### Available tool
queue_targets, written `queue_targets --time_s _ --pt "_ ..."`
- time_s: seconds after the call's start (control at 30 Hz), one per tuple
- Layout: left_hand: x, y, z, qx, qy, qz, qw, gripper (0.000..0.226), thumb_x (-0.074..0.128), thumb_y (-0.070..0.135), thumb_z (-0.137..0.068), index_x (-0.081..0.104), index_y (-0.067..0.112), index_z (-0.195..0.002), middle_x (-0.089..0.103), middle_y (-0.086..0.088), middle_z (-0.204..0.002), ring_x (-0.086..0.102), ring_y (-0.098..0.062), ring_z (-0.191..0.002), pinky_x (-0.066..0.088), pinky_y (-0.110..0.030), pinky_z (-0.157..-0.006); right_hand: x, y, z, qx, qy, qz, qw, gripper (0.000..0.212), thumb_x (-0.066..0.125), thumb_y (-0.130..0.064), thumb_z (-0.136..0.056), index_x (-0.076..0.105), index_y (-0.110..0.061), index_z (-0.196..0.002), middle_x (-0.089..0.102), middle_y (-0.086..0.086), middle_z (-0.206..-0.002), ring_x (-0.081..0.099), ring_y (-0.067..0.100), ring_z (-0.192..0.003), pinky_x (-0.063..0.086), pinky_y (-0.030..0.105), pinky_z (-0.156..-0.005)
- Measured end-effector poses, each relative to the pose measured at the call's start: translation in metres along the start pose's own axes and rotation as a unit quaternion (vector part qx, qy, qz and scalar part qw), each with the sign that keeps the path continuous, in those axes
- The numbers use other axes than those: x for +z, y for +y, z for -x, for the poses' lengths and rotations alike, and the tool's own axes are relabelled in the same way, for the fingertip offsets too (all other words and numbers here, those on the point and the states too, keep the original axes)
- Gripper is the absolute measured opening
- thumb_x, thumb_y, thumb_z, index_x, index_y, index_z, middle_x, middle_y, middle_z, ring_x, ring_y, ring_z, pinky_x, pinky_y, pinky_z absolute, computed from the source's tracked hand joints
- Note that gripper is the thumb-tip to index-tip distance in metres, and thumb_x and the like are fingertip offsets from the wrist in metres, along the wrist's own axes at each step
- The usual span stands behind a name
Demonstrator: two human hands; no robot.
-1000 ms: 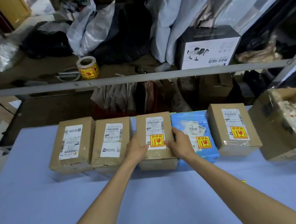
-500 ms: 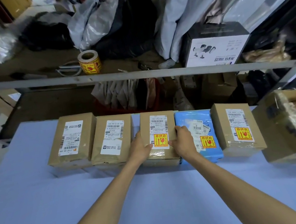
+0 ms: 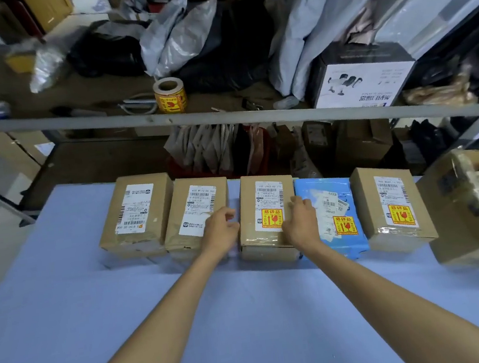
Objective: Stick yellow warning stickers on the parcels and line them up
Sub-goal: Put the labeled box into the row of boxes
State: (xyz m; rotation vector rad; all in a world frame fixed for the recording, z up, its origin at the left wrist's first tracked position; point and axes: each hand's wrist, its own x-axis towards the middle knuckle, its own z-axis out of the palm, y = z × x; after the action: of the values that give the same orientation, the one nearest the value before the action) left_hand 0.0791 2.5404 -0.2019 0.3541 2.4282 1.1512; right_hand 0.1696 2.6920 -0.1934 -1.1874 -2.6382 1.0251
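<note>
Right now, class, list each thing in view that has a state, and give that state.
Left parcel, no yellow sticker.
Second parcel, no yellow sticker.
Middle parcel, stickered.
Blue parcel, stickered.
Right parcel, stickered.
Carton, open.
Sticker roll, standing on end.
Left hand, rests by middle parcel's left side.
Right hand, rests on its right edge.

parcels [image 3: 267, 214]: brown cardboard, glossy tape | blue parcel [image 3: 328, 215]: shiny plastic | table [image 3: 250, 317]: matt blue cloth

Left hand [image 3: 220, 234] has let go of the middle parcel [image 3: 267, 217].
</note>
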Motion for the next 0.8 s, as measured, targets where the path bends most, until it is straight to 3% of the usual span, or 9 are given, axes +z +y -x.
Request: queue_targets --time_s 0.1,0.23,0.3,0.43,0.63,0.73,0.8 --pt "-0.030 -0.007 -0.007 0.014 0.070 -0.047 0.996 0.026 0.056 0.002 -0.086 0.065 0.007 -0.110 0.067 -0.009 -0.111 0.062 -0.025 -0.102 0.048 -0.031 -0.089 0.012 -0.018 0.012 -0.085 0.037 -0.014 0.996 0.049 0.053 0.001 -0.085 0.043 -0.004 -0.132 0.044 0.013 -0.131 0.041 0.029 -0.120 0.035 0.035 -0.102" --pt "-0.058 -0.025 -0.024 -0.020 0.071 -0.151 0.986 0.048 0.057 0.006 -0.086 0.048 0.013 -0.133 0.045 -0.012 -0.139 0.036 -0.034 -0.131 0.033 -0.040 -0.109 0.036 -0.054 0.019 -0.125 -0.058 -0.094 0.986 0.038 0.056 -0.003 -0.086 0.051 -0.007 -0.124 0.056 0.010 -0.122 0.057 0.023 -0.104 0.048 0.039 -0.094" --pt "-0.063 -0.031 -0.033 -0.032 0.053 -0.159 0.985 0.054 0.055 0.008 -0.088 0.040 0.013 -0.140 0.033 -0.013 -0.146 0.026 -0.035 -0.136 0.026 -0.043 -0.114 0.047 -0.071 0.020 -0.130 -0.101 -0.082 0.983 0.040 0.058 -0.006 -0.087 0.049 -0.004 -0.126 0.055 0.012 -0.126 0.055 0.025 -0.111 0.045 0.032 -0.094" --pt "-0.064 -0.037 -0.048 -0.010 0.076 -0.158 0.984 0.060 0.062 0.014 -0.087 0.036 0.011 -0.141 0.030 -0.012 -0.146 0.025 -0.035 -0.133 0.022 -0.040 -0.112 0.066 -0.091 0.012 -0.096 -0.149 -0.055 0.983 0.055 0.058 -0.012 -0.090 0.034 -0.001 -0.139 0.047 0.017 -0.137 0.045 0.033 -0.127 0.037 0.036 -0.101" --pt "-0.072 -0.060 -0.064 -0.021 0.052 -0.085 0.995 0.102 0.077 0.030 -0.076 0.009 0.020 -0.151 0.028 -0.011 -0.152 0.032 -0.033 -0.138 0.032 -0.044 -0.107 0.095 -0.101 -0.002 -0.003 -0.176 -0.123 0.977 0.056 0.063 -0.015 -0.088 0.027 -0.007 -0.130 0.058 0.013 -0.130 0.059 0.031 -0.114 0.047 0.035 -0.090" --pt "-0.074 -0.069 -0.062 -0.040 0.047 -0.081 0.995 0.102 0.076 0.043 -0.074 0.013 0.018 -0.150 0.035 -0.007 -0.151 0.040 -0.033 -0.134 0.036 -0.042 -0.102 0.098 -0.104 -0.003 0.021 -0.181 -0.136 0.974 0.053 0.061 -0.009 -0.090 0.028 -0.007 -0.131 0.059 0.011 -0.130 0.059 0.028 -0.115 0.046 0.028 -0.086" --pt "-0.074 -0.069 -0.063 -0.062 0.041 -0.076 0.994 0.094 0.076 0.045 -0.074 0.024 0.014 -0.146 0.043 -0.008 -0.147 0.044 -0.033 -0.130 0.038 -0.040 -0.100 0.099 -0.107 -0.004 0.029 -0.179 -0.139 0.974 0.053 0.061 -0.008 -0.090 0.028 -0.006 -0.131 0.058 0.011 -0.131 0.058 0.028 -0.116 0.047 0.031 -0.091"
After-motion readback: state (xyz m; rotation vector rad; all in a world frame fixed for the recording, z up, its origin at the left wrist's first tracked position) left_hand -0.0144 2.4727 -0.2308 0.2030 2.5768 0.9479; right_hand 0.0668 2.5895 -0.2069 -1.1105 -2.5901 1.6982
